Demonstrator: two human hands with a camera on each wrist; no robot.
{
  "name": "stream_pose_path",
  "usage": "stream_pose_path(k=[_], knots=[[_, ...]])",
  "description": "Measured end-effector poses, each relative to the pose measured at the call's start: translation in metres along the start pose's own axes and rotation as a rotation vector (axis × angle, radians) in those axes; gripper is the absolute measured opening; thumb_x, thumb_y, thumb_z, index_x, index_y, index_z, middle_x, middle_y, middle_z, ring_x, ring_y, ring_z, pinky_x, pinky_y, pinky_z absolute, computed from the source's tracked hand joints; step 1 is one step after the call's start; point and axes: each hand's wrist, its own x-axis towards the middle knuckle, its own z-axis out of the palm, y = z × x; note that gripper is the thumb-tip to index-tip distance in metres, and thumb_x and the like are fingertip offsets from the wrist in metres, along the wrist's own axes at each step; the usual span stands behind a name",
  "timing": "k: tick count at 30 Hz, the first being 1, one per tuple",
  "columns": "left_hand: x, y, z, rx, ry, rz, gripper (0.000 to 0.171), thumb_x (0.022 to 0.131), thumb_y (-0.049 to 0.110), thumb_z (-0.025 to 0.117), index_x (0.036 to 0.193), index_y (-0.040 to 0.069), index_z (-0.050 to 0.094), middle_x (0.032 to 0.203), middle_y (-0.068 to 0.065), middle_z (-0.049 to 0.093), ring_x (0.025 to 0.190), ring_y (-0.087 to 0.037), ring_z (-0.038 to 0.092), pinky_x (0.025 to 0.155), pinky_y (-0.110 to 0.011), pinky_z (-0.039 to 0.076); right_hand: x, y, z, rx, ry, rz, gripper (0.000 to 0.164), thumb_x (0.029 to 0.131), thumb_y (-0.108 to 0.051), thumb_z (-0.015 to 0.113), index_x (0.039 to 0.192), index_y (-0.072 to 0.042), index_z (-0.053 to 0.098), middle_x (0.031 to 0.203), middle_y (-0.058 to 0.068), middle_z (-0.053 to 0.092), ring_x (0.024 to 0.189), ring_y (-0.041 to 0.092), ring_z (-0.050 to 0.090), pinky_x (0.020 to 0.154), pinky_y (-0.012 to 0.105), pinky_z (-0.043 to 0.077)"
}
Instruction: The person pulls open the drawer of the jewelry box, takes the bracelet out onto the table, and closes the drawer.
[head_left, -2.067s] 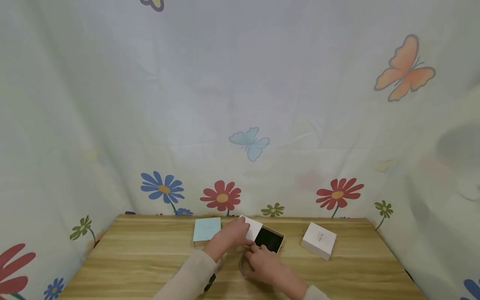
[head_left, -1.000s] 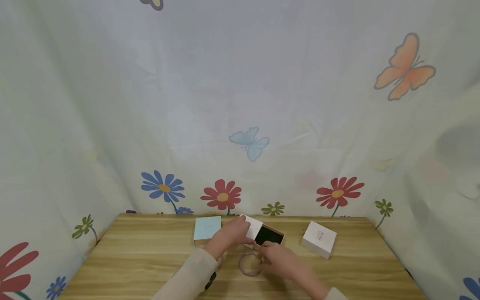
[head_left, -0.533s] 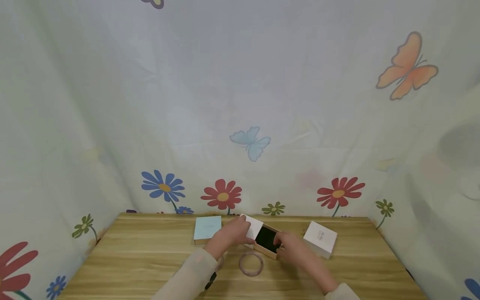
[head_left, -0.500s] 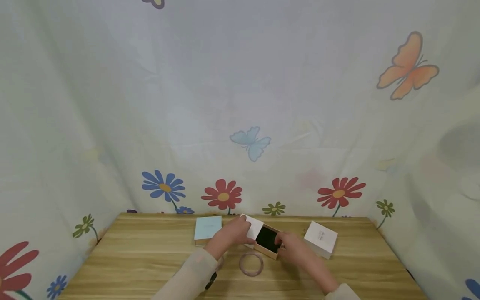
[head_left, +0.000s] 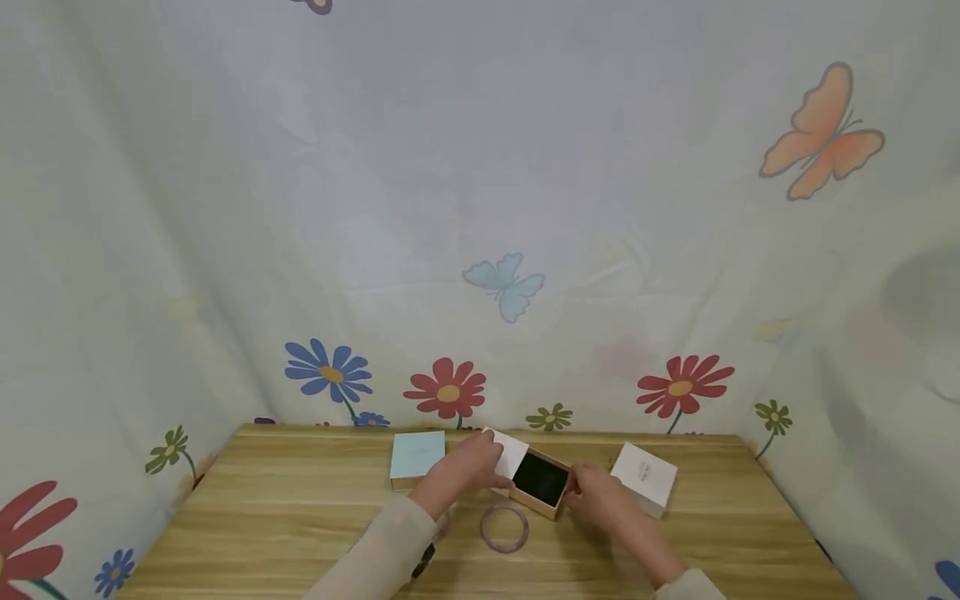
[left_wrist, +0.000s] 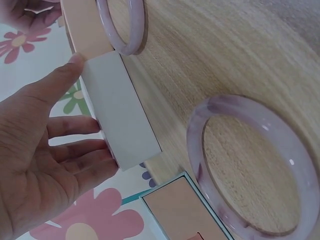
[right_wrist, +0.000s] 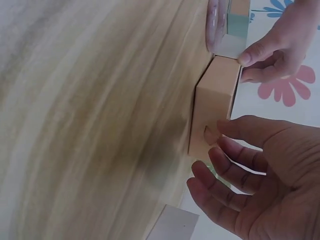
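A white box sleeve (head_left: 512, 455) is in the left hand (head_left: 472, 462), its thumb on the near side and its fingers along the far side. From the sleeve's right end protrudes a tan drawer (head_left: 534, 502) with a dark lining (head_left: 542, 478). At the drawer's outer end, the right hand (head_left: 596, 493) pinches the edge by a small pull tab (right_wrist: 210, 135) with thumb and index finger; its other fingers are loosely bent. A pale purple bangle (head_left: 483, 533) lies on the table before the box. Another bangle (left_wrist: 196, 150) lies nearer the left wrist, mostly hidden by the forearm in the head view.
A light blue box (head_left: 417, 454) stands at the back, left of the left hand. Another white box (head_left: 647, 475) sits close to the right hand. The wooden table (head_left: 285, 500) meets a flower-printed curtain (head_left: 585, 333) at its back edge.
The right hand has moved right, from near the bangle, over the drawer's lining, to its outer end. The bangle before the box is now uncovered. The left hand keeps its grip on the sleeve.
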Motion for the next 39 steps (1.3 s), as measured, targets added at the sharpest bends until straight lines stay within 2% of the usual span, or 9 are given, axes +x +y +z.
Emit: stream_pose_path(k=[6, 12, 20, 24, 31, 35, 39], knots=[[0.0, 0.0, 0.001, 0.001, -0.001, -0.003, 0.054, 0.083, 0.056, 0.079, 0.105, 0.008, 0.072, 0.105, -0.008, 0.061, 0.085, -0.015, 0.054, 0.079, -0.03, 0.051, -0.001, 0.003, 0.006, -0.033, 0.007, 0.031, 0.014, 0.085, -0.011, 0.077, 0.085, -0.013, 0.062, 0.081, 0.0, 0.054, 0.07, 0.013, 0.051, 0.06, 0.033, 0.045], [0.0, 0.0, 0.001, -0.005, -0.004, -0.007, 0.055, 0.082, 0.057, 0.079, 0.106, 0.008, 0.072, 0.106, -0.007, 0.061, 0.085, -0.015, 0.054, 0.079, -0.03, 0.051, -0.001, 0.006, 0.013, -0.106, 0.065, 0.005, 0.011, 0.083, -0.012, 0.076, 0.083, -0.012, 0.066, 0.078, 0.002, 0.058, 0.068, 0.013, 0.054, 0.058, 0.035, 0.048], [0.001, -0.001, 0.003, 0.007, 0.001, -0.007, 0.055, 0.082, 0.057, 0.079, 0.107, 0.008, 0.072, 0.106, -0.007, 0.061, 0.086, -0.015, 0.054, 0.08, -0.03, 0.051, -0.004, 0.005, 0.018, -0.093, 0.096, -0.066, 0.005, 0.081, -0.014, 0.081, 0.083, -0.012, 0.076, 0.07, -0.002, 0.06, 0.062, 0.011, 0.05, 0.054, 0.031, 0.043], [0.001, -0.001, 0.003, -0.001, -0.001, -0.012, 0.055, 0.082, 0.056, 0.079, 0.107, 0.008, 0.072, 0.106, -0.007, 0.061, 0.086, -0.015, 0.054, 0.08, -0.03, 0.051, -0.004, 0.004, 0.02, -0.119, 0.132, -0.092, 0.012, 0.082, -0.015, 0.08, 0.075, -0.017, 0.07, 0.066, -0.006, 0.061, 0.06, 0.009, 0.051, 0.053, 0.031, 0.043], [0.001, -0.001, 0.004, 0.008, -0.004, -0.003, 0.054, 0.082, 0.057, 0.079, 0.106, 0.008, 0.072, 0.106, -0.007, 0.062, 0.085, -0.015, 0.054, 0.08, -0.03, 0.051, -0.001, 0.005, 0.024, -0.161, 0.142, -0.067, 0.028, 0.087, -0.015, 0.076, 0.064, -0.018, 0.059, 0.061, -0.005, 0.056, 0.056, 0.011, 0.046, 0.052, 0.034, 0.041], [0.002, -0.002, 0.004, 0.007, -0.003, -0.006, 0.055, 0.082, 0.057, 0.079, 0.107, 0.008, 0.072, 0.108, -0.008, 0.062, 0.087, -0.016, 0.056, 0.08, -0.03, 0.051, 0.001, 0.006, 0.025, -0.176, 0.141, -0.065, 0.023, 0.088, -0.014, 0.076, 0.068, -0.017, 0.063, 0.067, -0.001, 0.063, 0.06, 0.013, 0.054, 0.054, 0.036, 0.045], [0.003, -0.002, 0.004, -0.001, 0.0, -0.007, 0.056, 0.083, 0.057, 0.078, 0.108, 0.008, 0.072, 0.109, -0.008, 0.062, 0.089, -0.017, 0.057, 0.082, -0.03, 0.052, 0.003, 0.006, 0.024, -0.167, 0.131, -0.051, 0.016, 0.088, -0.013, 0.076, 0.074, -0.015, 0.068, 0.07, 0.001, 0.067, 0.062, 0.012, 0.055, 0.055, 0.037, 0.045]])
